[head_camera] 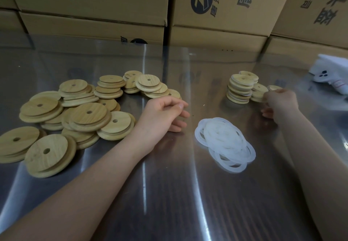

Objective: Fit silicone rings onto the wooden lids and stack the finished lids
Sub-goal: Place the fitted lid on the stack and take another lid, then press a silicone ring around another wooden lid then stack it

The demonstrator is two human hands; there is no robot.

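The finished stack [240, 90] could be toppled by the right hand [280, 102] pinching a lid [274, 87] beside it; left hand [165, 112] slack, empty.

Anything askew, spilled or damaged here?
No damage or spill. At right, the tall stack of ringed round wooden lids is ragged, lids shifted off centre; the bare wooden lids at left lie in a loose heap.

Right hand [280, 99] hides part of low stack of round wooden lids [259, 92]; grip unclear. White object [333, 75] clipped by right edge.
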